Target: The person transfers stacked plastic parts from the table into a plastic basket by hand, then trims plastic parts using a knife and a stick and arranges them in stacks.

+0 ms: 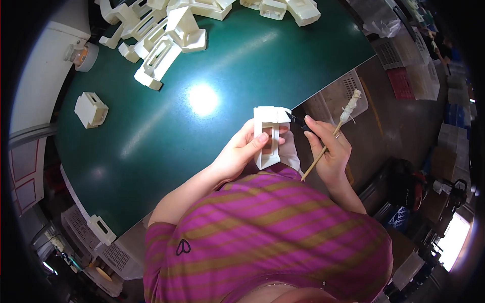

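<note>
My left hand (241,151) is closed around a white plastic frame part (259,146), held upright near the table's front edge, with the thumb on its front. My right hand (331,154) grips a slim black knife (298,121), whose pointed tip meets the upper right corner of the part. A wooden stick (323,151) with off-white cloth wrapped around its top end (349,105) also sits in my right hand, slanting between the fingers. Some of the fingers behind the part are hidden.
A pile of similar white parts (159,55) lies at the back left of the green table (151,151), with more parts (303,11) at the far edge. One white block (91,109) lies at left. Plastic crates (323,101) stand beyond the right edge.
</note>
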`<state>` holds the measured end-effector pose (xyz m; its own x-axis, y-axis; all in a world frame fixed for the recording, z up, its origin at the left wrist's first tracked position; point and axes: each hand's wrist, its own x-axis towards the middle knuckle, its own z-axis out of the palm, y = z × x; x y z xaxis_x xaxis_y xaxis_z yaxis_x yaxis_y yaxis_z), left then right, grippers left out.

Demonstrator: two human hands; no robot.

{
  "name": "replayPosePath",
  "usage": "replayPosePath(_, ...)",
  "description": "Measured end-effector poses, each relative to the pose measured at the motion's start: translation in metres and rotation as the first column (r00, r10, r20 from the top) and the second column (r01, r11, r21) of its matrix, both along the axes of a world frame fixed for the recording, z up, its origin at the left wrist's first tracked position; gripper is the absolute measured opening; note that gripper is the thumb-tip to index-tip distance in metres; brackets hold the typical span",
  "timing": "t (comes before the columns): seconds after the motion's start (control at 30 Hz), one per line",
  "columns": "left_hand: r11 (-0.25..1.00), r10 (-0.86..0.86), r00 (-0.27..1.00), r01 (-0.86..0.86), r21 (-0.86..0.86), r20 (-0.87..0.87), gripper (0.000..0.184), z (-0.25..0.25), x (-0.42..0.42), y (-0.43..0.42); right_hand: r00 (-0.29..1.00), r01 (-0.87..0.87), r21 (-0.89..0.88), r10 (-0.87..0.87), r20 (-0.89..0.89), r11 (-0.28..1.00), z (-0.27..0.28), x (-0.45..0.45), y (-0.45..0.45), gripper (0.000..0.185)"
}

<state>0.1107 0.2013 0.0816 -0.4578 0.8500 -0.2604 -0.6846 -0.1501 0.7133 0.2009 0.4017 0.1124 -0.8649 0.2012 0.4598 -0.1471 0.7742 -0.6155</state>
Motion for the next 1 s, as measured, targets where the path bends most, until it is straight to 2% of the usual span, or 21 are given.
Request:
replayPosePath(0.07, 1.0, -0.015, 0.998, 0.014, 0.001, 0.053, 0.056, 0.0, 0.004, 0.003, 0.998, 0.061, -0.003, -0.061, 0.035, 0.998, 0.0, 0.007, 0.002, 0.035)
replayPosePath(0.2, 0.999, -0.039, 0.998, 0.038, 0.013, 0.042, 0.056, -0.007, 0.005, 0.004, 0.995, 0.081, -0.027, -0.08, 0.051, 0.996, -0.002, 0.015, 0.006, 0.034)
replayPosePath(0.27, 0.99, -0.125, 0.981, 0.133, 0.043, -0.149, 0.059, -0.017, 0.008, -0.001, 0.983, 0.141, 0.048, -0.146, 0.113, 0.989, -0.005, 0.013, 0.014, 0.033)
replayPosePath(0.3, 0.973, -0.162, 0.977, 0.181, 0.144, -0.137, 0.063, 0.002, 0.008, 0.0, 0.959, 0.19, 0.064, -0.199, 0.201, 0.98, -0.013, 0.014, 0.024, 0.03)
replayPosePath(0.33, 0.966, -0.202, 0.973, 0.216, 0.14, -0.108, 0.067, 0.009, 0.009, -0.001, 0.959, 0.19, 0.064, -0.199, 0.2, 0.98, -0.019, 0.015, 0.03, 0.03)
replayPosePath(0.4, 0.975, -0.152, 0.988, 0.155, 0.158, -0.03, 0.069, 0.009, 0.004, 0.0, 0.968, 0.232, -0.067, -0.223, 0.114, 0.97, -0.026, 0.012, 0.039, 0.029)
replayPosePath(0.43, 0.984, -0.126, 0.992, 0.125, 0.124, 0.0, 0.069, 0.002, 0.004, 0.0, 0.989, 0.15, -0.114, -0.148, 0.025, 0.982, -0.028, 0.008, 0.041, 0.026)
replayPosePath(0.47, 0.991, -0.113, 0.993, 0.114, 0.073, -0.015, 0.069, 0.003, 0.001, 0.0, 0.99, 0.144, -0.117, -0.142, 0.024, 0.983, -0.024, 0.008, 0.039, 0.026)
replayPosePath(0.5, 0.995, -0.086, 0.996, 0.084, 0.058, 0.027, 0.068, 0.004, 0.001, 0.0, 0.997, 0.07, -0.409, -0.049, 0.064, 0.91, -0.016, 0.006, 0.036, 0.038)
replayPosePath(0.53, 0.998, -0.057, 0.996, 0.054, 0.044, 0.07, 0.068, 0.006, 0.002, 0.001, 0.996, 0.007, -0.664, 0.057, 0.075, 0.748, -0.007, 0.003, 0.034, 0.051)
replayPosePath(0.57, 0.998, -0.051, 0.997, 0.048, 0.045, 0.064, 0.068, 0.006, 0.002, 0.001, 0.988, -0.047, -0.676, 0.135, 0.077, 0.735, 0.002, -0.006, 0.029, 0.07)
replayPosePath(0.6, 0.999, -0.022, 0.996, 0.019, 0.038, 0.089, 0.067, 0.005, 0.002, 0.0, 0.987, -0.057, -0.674, 0.143, 0.073, 0.737, -0.001, -0.011, 0.023, 0.07)
replayPosePath(0.67, 0.999, 0.023, 0.994, -0.027, 0.036, 0.106, 0.067, 0.004, 0.002, -0.002, 0.992, -0.128, -0.679, 0.088, -0.094, 0.723, -0.009, -0.023, 0.01, 0.064)
replayPosePath(0.7, 0.995, 0.066, 0.988, -0.077, 0.069, 0.142, 0.06, 0.003, 0.001, -0.003, 0.982, -0.191, -0.641, 0.144, -0.126, 0.744, -0.008, -0.025, -0.002, 0.056)
replayPosePath(0.73, 0.987, 0.107, 0.978, -0.127, 0.1, 0.179, 0.053, 0.002, 0.001, -0.005, 0.947, -0.311, -0.489, 0.222, -0.232, 0.815, -0.014, -0.03, -0.007, 0.043)
replayPosePath(0.8, 0.98, 0.145, 0.978, -0.162, 0.115, 0.149, 0.053, 0.002, 0.0, -0.009, 0.949, -0.316, -0.414, 0.292, -0.123, 0.854, -0.014, -0.029, -0.028, 0.034)
replayPosePath(0.87, 0.971, 0.192, 0.975, -0.205, 0.121, 0.111, 0.054, 0.004, 0.002, -0.014, 0.969, -0.243, -0.531, 0.233, -0.087, 0.812, -0.012, -0.034, -0.029, 0.032)
replayPosePath(0.9, 0.963, 0.208, 0.976, -0.216, 0.164, 0.064, 0.053, 0.006, 0.003, -0.017, 0.975, -0.172, -0.463, 0.216, 0.043, 0.87, -0.004, -0.04, -0.022, 0.03)
replayPosePath(0.93, 0.954, 0.221, 0.975, -0.22, 0.203, 0.017, 0.053, 0.011, 0.003, -0.021, 0.98, -0.131, -0.538, 0.189, 0.054, 0.833, -0.014, -0.049, -0.018, 0.029)
replayPosePath(1.0, 0.942, 0.262, 0.964, -0.264, 0.209, 0.035, 0.052, 0.013, -0.006, -0.025, 0.992, -0.123, -0.597, 0.108, -0.062, 0.792, -0.021, -0.053, -0.021, 0.031)
